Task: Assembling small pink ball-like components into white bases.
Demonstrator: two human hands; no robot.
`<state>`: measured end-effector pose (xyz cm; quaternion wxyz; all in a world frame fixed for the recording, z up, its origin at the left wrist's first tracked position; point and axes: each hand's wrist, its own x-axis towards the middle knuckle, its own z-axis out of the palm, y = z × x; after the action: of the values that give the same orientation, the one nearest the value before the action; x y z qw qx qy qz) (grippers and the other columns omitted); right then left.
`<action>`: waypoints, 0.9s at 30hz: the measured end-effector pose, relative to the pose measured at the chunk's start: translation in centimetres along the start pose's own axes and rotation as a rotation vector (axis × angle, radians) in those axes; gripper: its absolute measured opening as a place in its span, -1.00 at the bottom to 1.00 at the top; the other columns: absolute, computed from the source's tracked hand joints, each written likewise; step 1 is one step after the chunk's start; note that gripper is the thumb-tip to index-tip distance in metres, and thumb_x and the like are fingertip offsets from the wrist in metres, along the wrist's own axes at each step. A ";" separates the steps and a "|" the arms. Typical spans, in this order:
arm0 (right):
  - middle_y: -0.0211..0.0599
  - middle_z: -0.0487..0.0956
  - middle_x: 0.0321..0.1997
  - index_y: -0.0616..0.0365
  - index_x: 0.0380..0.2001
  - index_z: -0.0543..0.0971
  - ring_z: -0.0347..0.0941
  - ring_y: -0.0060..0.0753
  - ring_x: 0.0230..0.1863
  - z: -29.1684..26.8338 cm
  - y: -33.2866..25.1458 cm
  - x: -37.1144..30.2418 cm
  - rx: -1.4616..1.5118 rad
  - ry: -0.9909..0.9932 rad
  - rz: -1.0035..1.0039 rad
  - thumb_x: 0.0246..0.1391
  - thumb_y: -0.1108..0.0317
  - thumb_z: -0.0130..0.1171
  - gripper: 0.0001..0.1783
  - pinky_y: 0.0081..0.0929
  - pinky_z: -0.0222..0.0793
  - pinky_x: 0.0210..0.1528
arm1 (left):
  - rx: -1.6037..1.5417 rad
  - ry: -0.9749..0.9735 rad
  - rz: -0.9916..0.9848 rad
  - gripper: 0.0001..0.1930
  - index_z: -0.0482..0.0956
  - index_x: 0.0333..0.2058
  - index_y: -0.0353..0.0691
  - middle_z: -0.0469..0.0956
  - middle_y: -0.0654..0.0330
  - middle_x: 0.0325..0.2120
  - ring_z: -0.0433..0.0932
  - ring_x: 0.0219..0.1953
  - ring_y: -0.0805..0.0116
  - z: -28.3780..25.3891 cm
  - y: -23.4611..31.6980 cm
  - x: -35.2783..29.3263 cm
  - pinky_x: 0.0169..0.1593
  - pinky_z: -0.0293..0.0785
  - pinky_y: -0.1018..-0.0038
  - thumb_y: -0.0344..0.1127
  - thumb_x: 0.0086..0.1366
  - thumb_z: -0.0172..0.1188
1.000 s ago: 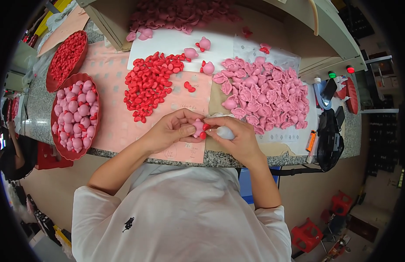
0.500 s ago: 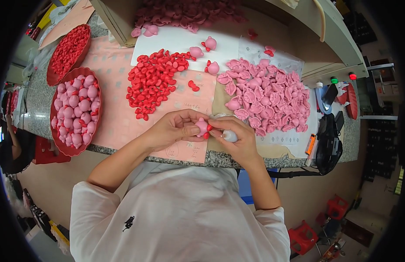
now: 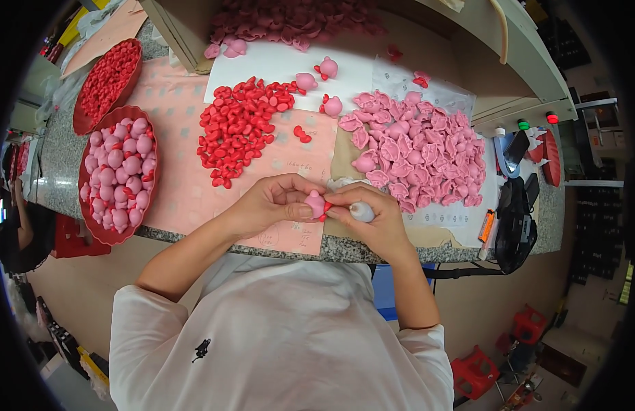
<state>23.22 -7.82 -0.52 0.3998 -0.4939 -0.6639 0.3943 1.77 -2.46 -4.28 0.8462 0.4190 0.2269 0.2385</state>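
Between the thumb and fingers of my left hand [image 3: 268,205] is a small round pink figure [image 3: 314,203], held over the table's front edge. Red oval pieces [image 3: 327,207] sit on its right side, partly covered by fingers. My right hand [image 3: 384,226] is closed, its thumb and forefinger pressed against those red pieces. A small white bottle [image 3: 361,212] is tucked in the same hand, its rounded end poking out. Beyond my hands lie a heap of loose red pieces [image 3: 239,130] and, to the right, a heap of pink shell-like parts [image 3: 427,154].
At left stand a red scalloped tray [image 3: 155,179] of pink figures and another red tray [image 3: 137,77] of red pieces. Several figures, including one [image 3: 332,105], rest on the paper. A shelf unit [image 3: 530,75] overhangs the back right. An orange lighter [image 3: 487,225] and black bag [image 3: 515,229] lie right.
My right thumb and fingers have closed in on the red pieces, which now show less. The pink figure has shifted slightly left and turned a little. The bottle stays in my right hand.
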 end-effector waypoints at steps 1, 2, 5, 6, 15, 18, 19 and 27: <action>-0.31 0.61 -0.27 0.23 -0.29 0.60 0.51 -0.52 -0.23 -0.2 -0.1 0.2 0.119 -0.030 0.143 -0.08 0.56 0.27 -0.79 -0.55 0.41 -0.15 | 0.009 -0.003 0.010 -0.67 0.41 -0.07 -0.28 0.46 0.13 -0.02 0.47 0.02 0.35 0.1 0.0 0.0 0.05 0.46 0.39 -0.39 0.20 0.22; -0.33 0.61 -0.26 0.25 -0.29 0.59 0.49 -0.56 -0.22 -0.3 -0.2 0.2 0.238 -0.060 0.287 -0.06 0.56 0.26 -0.80 -0.57 0.41 -0.14 | 0.009 -0.003 0.010 -0.67 0.41 -0.07 -0.28 0.46 0.13 -0.02 0.47 0.02 0.35 0.0 0.0 0.1 0.05 0.46 0.39 -0.39 0.20 0.22; -0.35 0.60 -0.23 0.26 -0.28 0.58 0.47 -0.60 -0.20 0.0 0.4 0.0 0.305 -0.011 0.380 -0.04 0.55 0.25 -0.81 -0.59 0.40 -0.13 | -0.001 0.023 0.032 -0.67 0.41 -0.08 -0.25 0.46 0.16 -0.03 0.46 0.01 0.38 0.0 -0.1 0.4 0.06 0.46 0.40 -0.41 0.18 0.23; -0.35 0.60 -0.23 0.26 -0.28 0.58 0.47 -0.60 -0.20 0.0 0.5 0.0 0.305 -0.012 0.380 -0.04 0.55 0.25 -0.81 -0.59 0.40 -0.13 | 0.015 0.023 0.023 -0.67 0.41 -0.07 -0.25 0.46 0.17 -0.04 0.46 0.01 0.39 0.0 -0.1 0.5 0.06 0.46 0.41 -0.41 0.19 0.23; -0.28 0.56 -0.19 0.29 -0.22 0.57 0.48 -0.51 -0.14 1.5 0.9 -0.8 0.167 0.107 0.166 -0.08 0.61 0.25 -0.73 -0.58 0.40 -0.07 | 0.048 0.081 0.125 -0.68 0.40 -0.07 -0.24 0.47 0.22 -0.11 0.46 -0.04 0.44 0.2 -0.4 0.5 0.04 0.45 0.45 -0.41 0.20 0.21; -0.28 0.52 -0.14 0.27 -0.13 0.55 0.47 -0.48 -0.12 2.1 1.0 -1.2 0.181 0.141 0.122 -0.09 0.63 0.24 -0.63 -0.55 0.39 -0.05 | 0.063 0.086 0.148 -0.68 0.40 -0.06 -0.24 0.46 0.22 -0.11 0.46 -0.05 0.44 0.6 -0.2 0.5 0.02 0.45 0.45 -0.40 0.21 0.20; -0.29 0.50 -0.12 0.26 -0.10 0.53 0.47 -0.48 -0.12 2.3 1.3 -1.4 0.199 0.152 0.123 -0.09 0.63 0.24 -0.60 -0.55 0.39 -0.05 | 0.071 0.094 0.150 -0.68 0.40 -0.05 -0.24 0.46 0.22 -0.10 0.46 -0.05 0.44 0.7 -0.1 0.5 0.02 0.45 0.45 -0.40 0.22 0.19; -0.36 0.46 -0.18 0.24 -0.06 0.52 0.41 -0.52 -0.15 2.7 0.1 -1.2 0.179 0.221 0.100 -0.09 0.61 0.25 -0.57 -0.57 0.36 -0.06 | 0.052 0.102 0.106 -0.63 0.36 0.03 -0.30 0.47 0.14 -0.05 0.47 -0.01 0.38 1.8 -0.1 0.4 0.03 0.46 0.42 -0.39 0.26 0.15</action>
<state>21.04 -9.32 -1.81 0.4926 -0.5291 -0.5528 0.4146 3.08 -3.35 -3.44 0.8086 0.4395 0.2533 0.2980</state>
